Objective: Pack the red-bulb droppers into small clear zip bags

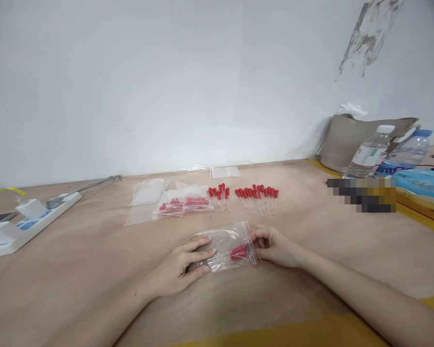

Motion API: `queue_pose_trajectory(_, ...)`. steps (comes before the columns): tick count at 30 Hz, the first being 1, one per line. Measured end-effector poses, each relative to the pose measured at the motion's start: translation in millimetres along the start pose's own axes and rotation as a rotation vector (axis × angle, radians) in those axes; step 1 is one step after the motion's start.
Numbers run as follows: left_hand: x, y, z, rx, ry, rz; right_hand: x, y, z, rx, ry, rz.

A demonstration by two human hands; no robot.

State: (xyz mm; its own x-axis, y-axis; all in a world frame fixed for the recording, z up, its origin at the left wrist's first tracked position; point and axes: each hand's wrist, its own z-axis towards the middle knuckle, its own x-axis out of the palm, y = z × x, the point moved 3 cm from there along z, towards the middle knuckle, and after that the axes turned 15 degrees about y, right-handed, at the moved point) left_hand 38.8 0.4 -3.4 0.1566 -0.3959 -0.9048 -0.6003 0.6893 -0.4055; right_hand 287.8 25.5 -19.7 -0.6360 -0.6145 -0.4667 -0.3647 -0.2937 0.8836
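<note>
A clear zip-lock bag (226, 236) lies on the table in front of me, with red-bulbed droppers (238, 251) inside it. My left hand (186, 265) rests on the bag's left end, fingers spread. At the right end, my right hand (273, 246) pinches the edge by the red-lined zip. Beyond the bag are loose droppers in two groups: a smaller group (220, 192) and a larger group (258, 193) to its right. Filled bags of droppers (197, 202) are piled left of these groups.
Flat clear bags (148, 193) lie at the back left, and another small bag (224, 172) is near the wall. A power strip (39, 224) with plugs is at far left. Water bottles (369, 154), a grey-brown container (342, 140) and a blue packet (423, 183) stand at the right.
</note>
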Motion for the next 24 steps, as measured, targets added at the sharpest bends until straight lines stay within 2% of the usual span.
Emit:
queue_pose_trajectory(7,-0.8,-1.2,-0.7,0.031,-0.046,-0.018,-0.7,0.3,0.6,-0.037,0.002,0.061)
queue_pose_trajectory(11,0.0,-0.1,-1.4,0.025,-0.03,-0.017,-17.5,-0.8,3.1,0.08,0.043,0.007)
queue_pose_trajectory(15,0.6,0.5,-1.6,0.016,-0.012,0.003,-57.1,-7.2,17.0,0.15,-0.238,-0.257)
queue_pose_trajectory(17,0.6,0.5,-1.5,0.009,-0.012,0.009,-70.7,-5.4,31.4,0.159,-0.325,-0.436)
queue_pose_trajectory(20,0.5,0.2,-1.4,0.012,-0.02,0.001,-78.4,-0.8,59.0,0.3,-0.38,-0.589)
queue_pose_trajectory(24,0.7,-0.3,-1.1,0.021,-0.026,0.009,-74.9,2.0,93.3,0.563,-0.39,-0.627)
